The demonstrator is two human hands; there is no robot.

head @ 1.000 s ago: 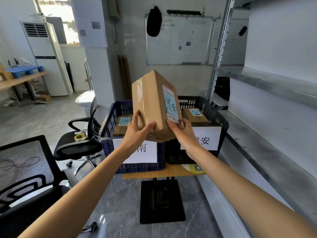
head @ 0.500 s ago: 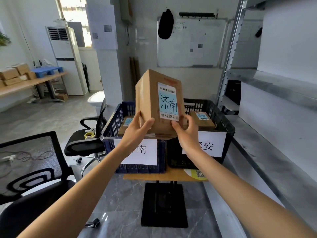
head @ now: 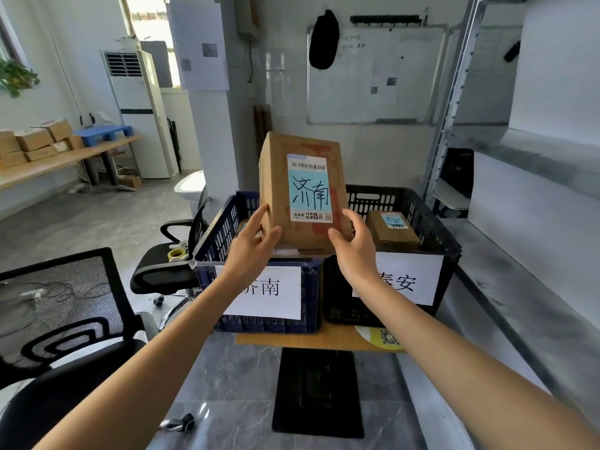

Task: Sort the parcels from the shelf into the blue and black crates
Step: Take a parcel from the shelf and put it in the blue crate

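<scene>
Parcel held upright above the two crates, label toward the camera.

The parcel (head: 276,177) stood on end in the air over the seam between the blue crate (head: 224,228) and the black crate (head: 431,228), gripped low by both hands — the left hand (head: 256,245) curled round its lower left edge, the right hand (head: 354,251) round its lower right corner. Its label (head: 308,190) seemingly matched the blue crate's sign (head: 269,292), which an arm partly hid. Held only at the bottom, the tall box could topple — or, released here, land on the shared rims or in the black crate.

Left hand (head: 251,246) and right hand (head: 354,251) are showing bare, with left forearm (head: 156,362) and right forearm (head: 461,358) likewise going unsleeved to the edge of view.
</scene>
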